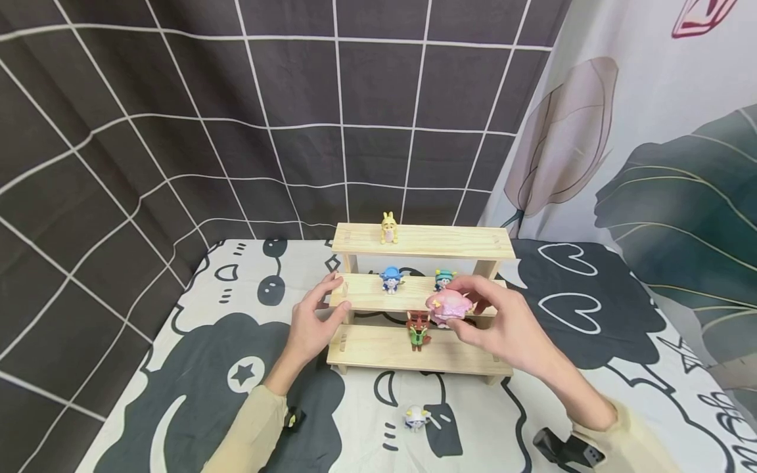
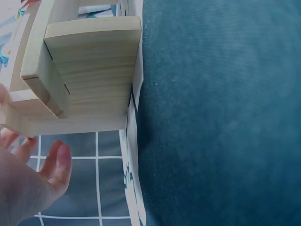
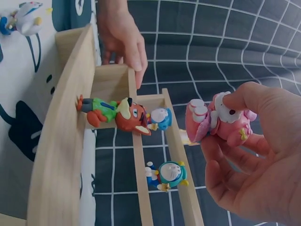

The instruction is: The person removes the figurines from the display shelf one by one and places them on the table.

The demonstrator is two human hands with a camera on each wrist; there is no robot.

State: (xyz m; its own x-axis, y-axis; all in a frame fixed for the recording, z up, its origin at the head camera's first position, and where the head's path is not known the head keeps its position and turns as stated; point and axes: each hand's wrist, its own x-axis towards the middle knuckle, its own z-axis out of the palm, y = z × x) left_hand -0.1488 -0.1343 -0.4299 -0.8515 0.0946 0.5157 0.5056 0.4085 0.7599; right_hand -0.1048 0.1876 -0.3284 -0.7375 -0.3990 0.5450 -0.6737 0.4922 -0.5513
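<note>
Between the thumb and fingers of my right hand [image 1: 508,322] is a pink figurine [image 1: 447,307], held in front of the middle tier; its pale face and pink dress show in the right wrist view. My left hand [image 1: 315,318] grips the left end of a three-tier wooden shelf [image 1: 367,348], thumb at the front corner and fingers behind. A red fox figurine [image 1: 417,332] in green stands on the bottom tier. On the middle tier stand a blue-hatted figurine [image 1: 391,279] and a teal-hatted figurine [image 1: 443,278], the latter partly hidden. A yellow rabbit-eared figurine [image 1: 388,228] occupies the top tier.
A white figurine [image 1: 416,417] lies on the black-and-white patterned cloth [image 1: 361,420] in front of the shelf. Behind the shelf hangs a dark grid curtain [image 1: 301,151]; a leaf-printed curtain [image 1: 668,197] hangs at the right.
</note>
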